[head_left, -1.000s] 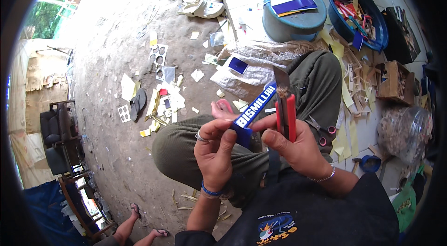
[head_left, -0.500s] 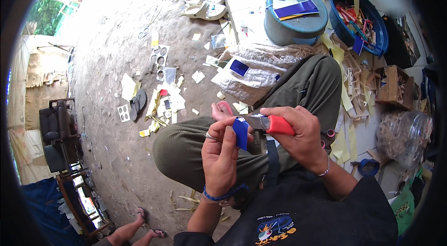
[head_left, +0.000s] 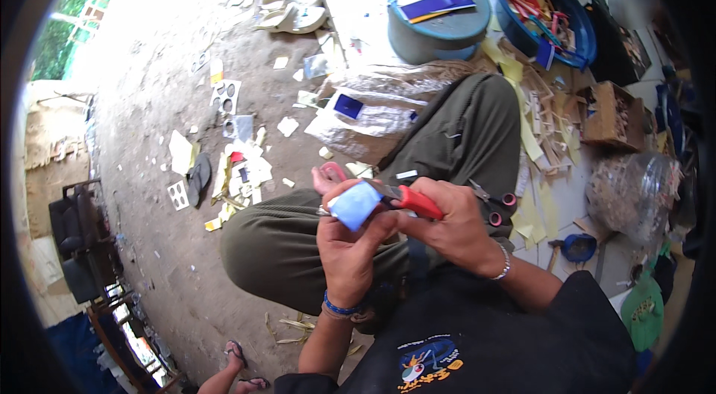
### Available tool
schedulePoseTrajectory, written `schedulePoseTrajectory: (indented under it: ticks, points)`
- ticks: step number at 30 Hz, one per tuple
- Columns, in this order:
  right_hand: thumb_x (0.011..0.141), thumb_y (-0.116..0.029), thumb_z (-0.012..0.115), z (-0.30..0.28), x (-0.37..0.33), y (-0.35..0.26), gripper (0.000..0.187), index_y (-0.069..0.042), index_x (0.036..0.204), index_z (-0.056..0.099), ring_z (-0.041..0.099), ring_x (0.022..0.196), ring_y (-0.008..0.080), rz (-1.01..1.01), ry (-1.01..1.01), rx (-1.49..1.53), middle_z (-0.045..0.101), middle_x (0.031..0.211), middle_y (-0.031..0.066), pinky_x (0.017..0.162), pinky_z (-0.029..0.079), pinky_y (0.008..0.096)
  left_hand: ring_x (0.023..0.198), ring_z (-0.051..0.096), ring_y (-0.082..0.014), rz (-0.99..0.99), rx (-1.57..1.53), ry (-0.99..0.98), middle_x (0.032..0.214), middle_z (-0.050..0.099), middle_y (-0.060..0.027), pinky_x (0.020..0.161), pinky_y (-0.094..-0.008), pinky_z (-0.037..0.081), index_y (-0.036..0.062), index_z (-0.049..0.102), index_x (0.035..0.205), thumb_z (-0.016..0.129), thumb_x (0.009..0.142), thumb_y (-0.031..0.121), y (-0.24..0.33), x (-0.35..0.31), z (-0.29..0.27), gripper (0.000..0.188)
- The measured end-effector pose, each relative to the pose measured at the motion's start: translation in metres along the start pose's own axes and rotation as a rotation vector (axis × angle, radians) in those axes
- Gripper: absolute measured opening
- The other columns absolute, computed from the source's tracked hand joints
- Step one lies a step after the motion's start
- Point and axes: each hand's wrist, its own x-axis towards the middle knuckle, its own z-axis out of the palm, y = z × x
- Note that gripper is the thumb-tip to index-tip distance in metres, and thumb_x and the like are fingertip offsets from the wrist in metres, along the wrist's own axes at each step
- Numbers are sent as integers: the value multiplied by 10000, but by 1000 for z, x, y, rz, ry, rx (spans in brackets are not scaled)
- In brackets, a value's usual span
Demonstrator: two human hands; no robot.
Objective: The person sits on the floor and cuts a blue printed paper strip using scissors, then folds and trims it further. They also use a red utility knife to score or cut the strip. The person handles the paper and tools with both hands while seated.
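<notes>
My left hand (head_left: 346,260) pinches a small blue sheet (head_left: 356,204), its face pale with glare. In my right hand (head_left: 456,228) is a red-handled tool (head_left: 419,202) with a flat, dark grey front end; its exact kind cannot be made out. That front end meets the right edge of the blue sheet, and my two hands are close together above my lap. Scissors with pink handles (head_left: 495,207) lie by my right leg.
A lidded grey-blue tub (head_left: 440,32) bears blue and yellow sheets. Beside it stands a blue basin (head_left: 589,28) of red tools. Further right are a wooden box (head_left: 613,116) and a clear plastic container (head_left: 634,189). Paper scraps (head_left: 250,170) litter the ground left; another person's feet (head_left: 237,357) show below.
The blue sheet has tilted so its face catches the light. My right hand has come nearer the left, bringing the red-handled tool lower. The whole view has shifted.
</notes>
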Motion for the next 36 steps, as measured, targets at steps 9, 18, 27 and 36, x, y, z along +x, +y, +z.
schedulePoseTrajectory:
  ticks: [9, 18, 27, 36]
  points:
    - [926, -351, 799, -27, -19, 53, 444, -61, 1171, 570, 737, 783, 360, 192, 239, 21, 714, 873, 196, 663, 550, 420, 1138, 692, -246, -165, -226, 46, 1262, 682, -88, 983, -438, 591, 36, 566, 1379, 645, 1033, 116, -10, 16, -8, 364]
    - [949, -328, 727, -70, -46, 144, 409, -54, 1198, 555, 624, 1045, 363, 322, 309, -811, 638, 1119, 151, 892, 452, 478, 1240, 630, -217, -385, -599, -145, 1303, 656, -22, 1111, -505, 497, 132, 554, 1394, 637, 1042, 208, -6, 27, -7, 370]
    - [925, -239, 754, -64, -110, 115, 332, -58, 1168, 617, 606, 1091, 306, 288, 76, -747, 609, 1173, 114, 891, 442, 427, 1169, 655, -211, -413, -736, -142, 1261, 647, -20, 1050, -557, 545, 148, 529, 1401, 699, 998, 146, -1, 25, -7, 437]
    - [907, -207, 768, -63, -148, 135, 349, -26, 1171, 628, 601, 1095, 380, 364, 225, -631, 581, 1207, 176, 937, 482, 450, 1189, 643, -234, -365, -914, -338, 1255, 604, -44, 1088, -588, 523, 116, 527, 1369, 716, 979, 142, 4, 25, -2, 435]
